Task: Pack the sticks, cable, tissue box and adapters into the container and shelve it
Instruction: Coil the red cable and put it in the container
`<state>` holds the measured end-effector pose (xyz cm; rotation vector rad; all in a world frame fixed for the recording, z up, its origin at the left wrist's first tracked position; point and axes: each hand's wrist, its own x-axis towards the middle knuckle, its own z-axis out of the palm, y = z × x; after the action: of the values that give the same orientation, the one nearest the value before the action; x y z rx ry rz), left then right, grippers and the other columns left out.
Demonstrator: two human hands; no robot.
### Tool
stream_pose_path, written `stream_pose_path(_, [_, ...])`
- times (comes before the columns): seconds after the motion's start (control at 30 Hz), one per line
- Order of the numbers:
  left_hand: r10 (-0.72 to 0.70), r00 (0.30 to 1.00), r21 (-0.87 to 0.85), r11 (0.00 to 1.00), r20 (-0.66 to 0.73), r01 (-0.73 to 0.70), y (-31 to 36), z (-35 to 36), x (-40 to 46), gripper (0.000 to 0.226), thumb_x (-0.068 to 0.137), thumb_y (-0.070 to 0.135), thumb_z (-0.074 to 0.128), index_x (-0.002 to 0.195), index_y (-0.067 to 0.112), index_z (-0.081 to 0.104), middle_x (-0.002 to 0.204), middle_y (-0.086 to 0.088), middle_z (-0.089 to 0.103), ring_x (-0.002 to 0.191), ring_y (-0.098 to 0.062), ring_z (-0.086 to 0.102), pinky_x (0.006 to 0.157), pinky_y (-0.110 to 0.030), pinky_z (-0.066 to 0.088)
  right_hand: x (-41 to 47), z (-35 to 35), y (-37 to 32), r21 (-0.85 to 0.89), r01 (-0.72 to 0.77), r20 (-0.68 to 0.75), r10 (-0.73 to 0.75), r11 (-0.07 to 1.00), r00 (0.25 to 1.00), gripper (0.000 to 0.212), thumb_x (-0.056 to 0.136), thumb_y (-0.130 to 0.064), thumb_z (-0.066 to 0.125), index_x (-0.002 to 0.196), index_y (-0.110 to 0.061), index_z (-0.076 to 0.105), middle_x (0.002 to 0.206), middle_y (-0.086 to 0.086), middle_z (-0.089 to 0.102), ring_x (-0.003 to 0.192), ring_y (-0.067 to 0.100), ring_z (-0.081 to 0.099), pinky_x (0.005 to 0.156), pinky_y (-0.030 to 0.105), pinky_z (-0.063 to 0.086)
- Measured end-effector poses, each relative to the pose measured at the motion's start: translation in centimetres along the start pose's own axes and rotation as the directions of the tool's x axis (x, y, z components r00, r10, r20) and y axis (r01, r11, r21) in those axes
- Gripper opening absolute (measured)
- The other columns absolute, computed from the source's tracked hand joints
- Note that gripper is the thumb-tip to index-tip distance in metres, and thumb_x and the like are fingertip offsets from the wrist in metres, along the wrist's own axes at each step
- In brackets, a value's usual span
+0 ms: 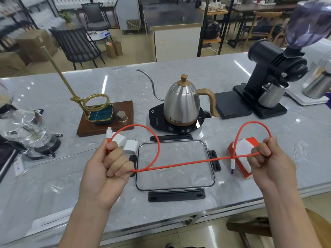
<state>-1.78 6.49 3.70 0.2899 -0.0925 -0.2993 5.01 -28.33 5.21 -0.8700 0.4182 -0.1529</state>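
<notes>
One red cable [179, 164] stretched above one clear lid [174, 187], two white adapters [128, 144] and one tissue box [240, 158] on the tabletop [232, 126], both hands, left [107, 169] and right [268, 161], raised with fingers clamped on its looped ends.

Orange-red cable [179, 164], white adapters [130, 145], seemingly red-and-white tissue box [240, 154].
</notes>
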Motion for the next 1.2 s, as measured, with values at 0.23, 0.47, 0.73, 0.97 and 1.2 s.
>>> stream_pose_path(0.23, [-0.044, 0.991, -0.003, 0.999, 0.130, 0.045, 1.5, -0.6, 0.0, 0.063, 0.109, 0.042, 0.011, 0.104, 0.003, 0.061, 0.067, -0.002, 0.038, 0.058, -0.016, 0.034, 0.067, -0.033, 0.037, 0.8, -0.9, -0.4, 0.007, 0.014, -0.067, -0.014, 1.000, 0.998, 0.033, 0.103, -0.029, 0.042, 0.071, -0.023, 0.046, 0.047, -0.011, 0.030, 0.040, 0.006, 0.021, 0.037, 0.018, 0.018])
stream_pose_path(0.47, [-0.135, 0.979, 0.060, 0.990, 0.155, 0.127, 3.9, -1.2, -0.5, 0.068, 0.108, 0.043, 0.006, 0.108, 0.002, 0.060, 0.070, -0.003, 0.039, 0.060, -0.016, 0.035, 0.069, -0.033, 0.034, 1.2, -1.1, -0.3, -0.046, 0.031, -0.117, -0.036, 0.998, 0.992, 0.034, 0.103, -0.028, 0.044, 0.069, -0.022, 0.045, 0.047, -0.010, 0.031, 0.042, 0.008, 0.020, 0.038, 0.019, 0.019])
stream_pose_path(0.73, [-0.245, 0.965, 0.070, 0.968, 0.092, 0.239, 5.3, -1.8, -0.6, 0.065, 0.109, 0.042, 0.010, 0.108, 0.001, 0.060, 0.068, -0.001, 0.039, 0.058, -0.015, 0.037, 0.064, -0.029, 0.035, 1.9, -0.8, -0.6, -0.164, 0.074, -0.115, -0.094, 0.984, 0.989, 0.034, 0.103, -0.027, 0.043, 0.070, -0.022, 0.045, 0.046, -0.011, 0.034, 0.042, 0.007, 0.023, 0.040, 0.019, 0.020])
stream_pose_path(0.97, [-0.337, 0.936, 0.087, 0.940, 0.100, 0.329, 4.9, -2.0, -0.3, 0.063, 0.109, 0.040, 0.008, 0.117, 0.001, 0.057, 0.068, -0.001, 0.039, 0.058, -0.014, 0.038, 0.061, -0.027, 0.033, 2.9, -0.4, -1.7, -0.351, 0.163, 0.044, -0.158, 0.922, 0.986, 0.034, 0.100, -0.017, 0.046, 0.067, -0.022, 0.041, 0.049, -0.010, 0.039, 0.044, 0.006, 0.028, 0.042, 0.018, 0.022])
stream_pose_path(1.2, [-0.386, 0.918, 0.094, 0.921, 0.089, 0.378, 4.8, -1.9, 0.0, 0.061, 0.109, 0.040, 0.010, 0.115, 0.003, 0.058, 0.068, 0.000, 0.038, 0.056, -0.014, 0.038, 0.057, -0.027, 0.033, 3.7, -0.9, -2.4, -0.164, 0.031, -0.030, -0.036, 0.986, 0.999, 0.022, 0.099, -0.021, 0.050, 0.078, -0.020, 0.044, 0.056, -0.007, 0.050, 0.045, 0.008, 0.036, 0.041, 0.018, 0.028])
